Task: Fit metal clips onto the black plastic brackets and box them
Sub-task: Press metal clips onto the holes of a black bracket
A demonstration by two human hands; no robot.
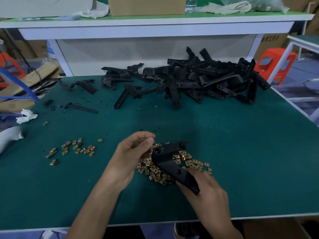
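Green-matted workbench (241, 152), white shelf behind. Stock: heap of black plastic brackets (198, 80) at rear; metal clips (155, 171) piled near centre, a looser scatter (76, 149) to the left. Item in work: one bracket (169, 163), held over the clip pile. Right hand (207, 190) grips its lower arm; left hand (133, 152) curled, thumb against forefinger by the upper end, clip between them not discernible. Handling: bracket likely light and rigid, best held by the long arm; clips small, springy, probably sharp-edged.
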